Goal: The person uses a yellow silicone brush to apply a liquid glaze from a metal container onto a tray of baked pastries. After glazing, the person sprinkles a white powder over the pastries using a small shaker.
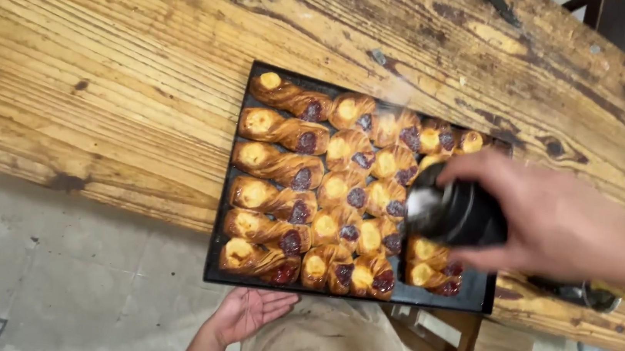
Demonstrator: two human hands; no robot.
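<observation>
Head view: the right hand (555,224) comes in from the right, its fingers curled tightly around a dark round shaker (454,211) that is tipped on its side, mouth pointing left over the pastries. A faint pale haze shows just beyond the shaker's mouth, which looks like fine powder drifting out. Below and to the left of that hand sits a dark baking tray (223,228) on a worn wooden table (105,84); the tray's near edge overhangs the table towards the person. It is packed with golden twisted pastries (311,191), each with a yellow filling at one end and a dark red one at the other, lying in close rows and touching. The left hand (248,312) is under the tray's near edge, palm up, fingers spread and relaxed, holding nothing; whether it touches the tray's underside I cannot tell. Between the two hands, close to the body, is a beige apron (329,347).

Judging from this, the overhanging tray is the weak point: a push from either hand could tilt or slide it off the edge. The shaker, held so flat, might also dump too much on the nearest pastries while those farthest from the right hand get none, and drifting powder may land on the table
</observation>
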